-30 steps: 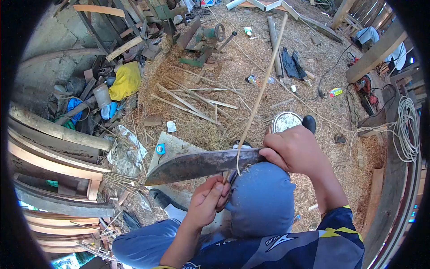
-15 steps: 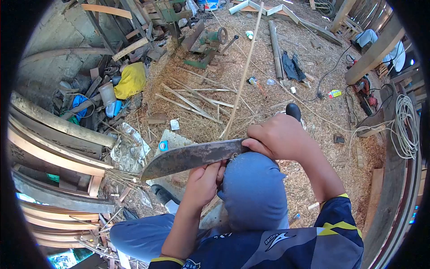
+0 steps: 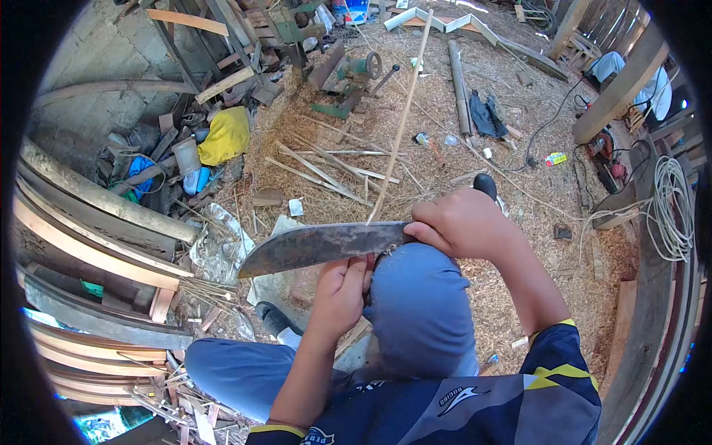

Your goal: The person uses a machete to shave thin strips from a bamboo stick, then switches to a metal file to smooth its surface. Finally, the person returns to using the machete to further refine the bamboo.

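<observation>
Head view shows a broad floor (image 3: 549, 248) covered in pale, crumbly wood shavings, with long curved planks (image 3: 96, 251) of smooth tan wood stacked along the left side. A thick, squared timber post (image 3: 623, 89) leans at the upper right. Nearer, blue-grey cloth trousers (image 3: 423, 319) cover a rounded, raised knee. Beyond it, on the shavings, sits a green metal machine part (image 3: 345, 104) with a round handwheel.

Across the middle lies a machete (image 3: 319, 246), its broad steel blade dark, mottled and swelling toward a curved tip. It is held just beyond the knee and over the left hand's fingertips. The long axis runs nearly crosswise, the tip pointing left and dipping slightly toward the person.

A slim, pale wooden strip (image 3: 403, 122) reaches away from the blade's far edge, its long axis running up the view and leaning right at the far end, with a slight bend. Its near end is hidden at the blade.

The right hand (image 3: 466, 222) is closed around the machete's handle end, thumb along the near side. The left hand (image 3: 340, 293) has its fingers drawn narrowly together under the blade; what they pinch cannot be told.

Smaller, a crumpled yellow cloth (image 3: 226, 137) lies at the upper left.
</observation>
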`<state>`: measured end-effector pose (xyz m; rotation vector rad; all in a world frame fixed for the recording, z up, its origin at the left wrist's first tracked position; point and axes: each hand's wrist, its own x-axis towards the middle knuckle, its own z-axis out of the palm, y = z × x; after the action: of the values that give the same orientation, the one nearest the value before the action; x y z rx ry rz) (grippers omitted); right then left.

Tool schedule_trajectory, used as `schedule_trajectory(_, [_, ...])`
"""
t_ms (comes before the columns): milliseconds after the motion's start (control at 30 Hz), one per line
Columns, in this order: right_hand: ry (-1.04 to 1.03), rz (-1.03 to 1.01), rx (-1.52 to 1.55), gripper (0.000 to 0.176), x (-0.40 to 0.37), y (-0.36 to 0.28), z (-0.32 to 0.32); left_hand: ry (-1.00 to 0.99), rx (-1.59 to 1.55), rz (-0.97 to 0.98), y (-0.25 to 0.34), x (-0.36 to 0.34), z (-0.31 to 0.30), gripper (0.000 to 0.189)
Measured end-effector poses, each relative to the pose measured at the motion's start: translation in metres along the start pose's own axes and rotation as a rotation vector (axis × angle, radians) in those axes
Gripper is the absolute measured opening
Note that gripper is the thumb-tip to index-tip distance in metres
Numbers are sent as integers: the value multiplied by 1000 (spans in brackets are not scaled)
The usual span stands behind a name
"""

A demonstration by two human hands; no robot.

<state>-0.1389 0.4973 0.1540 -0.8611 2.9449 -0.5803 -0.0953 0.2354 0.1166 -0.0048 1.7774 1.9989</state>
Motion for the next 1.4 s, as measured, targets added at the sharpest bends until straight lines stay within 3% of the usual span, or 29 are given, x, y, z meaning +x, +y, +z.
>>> schedule_trajectory(167, [71,3,42,45,-6,3,2,37,90,37,-5,-25,-6,23])
schedule_trajectory(333, [15,8,-12,46,-2,1,1,85,276,114,0,-18,-2,23])
schedule_trajectory(433, [22,11,-35,47,-2,-4,0,144,535,366,-7,-9,-2,23])
schedule_trajectory(533, [67,28,-10,47,-8,-4,2,103,441,202,-12,-30,-8,23])
schedule_trajectory(733, [41,34,-12,46,-2,-11,-1,142,591,391,-6,-24,-5,21])
schedule_trajectory(933, [76,25,1,46,0,-13,2,133,525,245,-17,-46,-21,19])
schedule_trajectory(1133, [84,27,-5,46,-2,-19,8,142,648,434,-11,-43,-15,19])
schedule_trajectory(1333, [72,39,-23,41,-1,-21,-2,126,417,150,-27,-57,-18,18])
schedule_trajectory(1400, [61,40,-23,40,-2,-23,-1,123,474,238,-20,-59,-17,19])
